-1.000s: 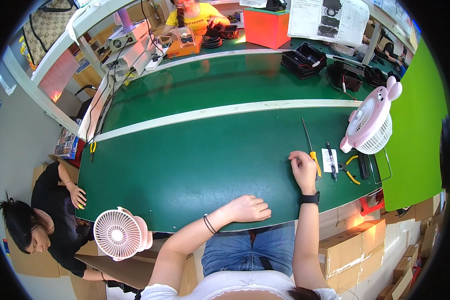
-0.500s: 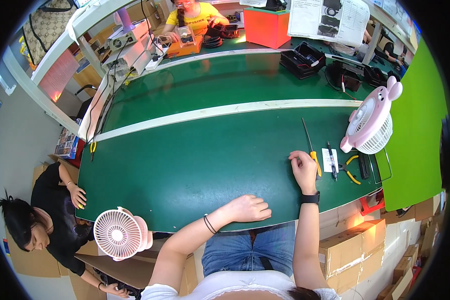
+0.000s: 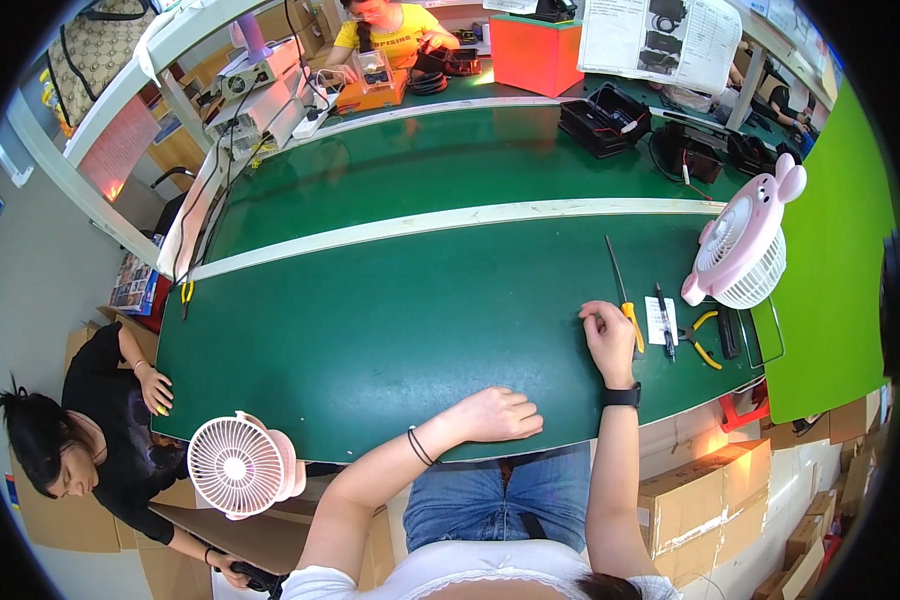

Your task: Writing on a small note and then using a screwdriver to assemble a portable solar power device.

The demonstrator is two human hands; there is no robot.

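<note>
Head view: held the right grip [image 3: 607,335] curled together on the green counter [image 3: 390,340], just beside a yellow-handled screwdriver [image 3: 629,314] lying there. Rested the left grip [image 3: 498,414], folded together, at the near edge. Saw a pen [image 3: 664,322] along white paper [image 3: 654,325], yellow-handled pliers [image 3: 706,356] and a pink fan [image 3: 760,240] farther right. Looked past a white strip [image 3: 460,220] to a black case [image 3: 600,132] and red box [image 3: 537,60]; noticed cardboard boxes [image 3: 705,500] below.

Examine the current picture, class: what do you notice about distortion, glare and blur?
In the head view, the long white strip bows and the corners fall into black; in the head view, a pale sheen lies on the green tabletop and an orange glow on the cardboard box; in the head view, left hand and right hand show no obvious motion blur.
</note>
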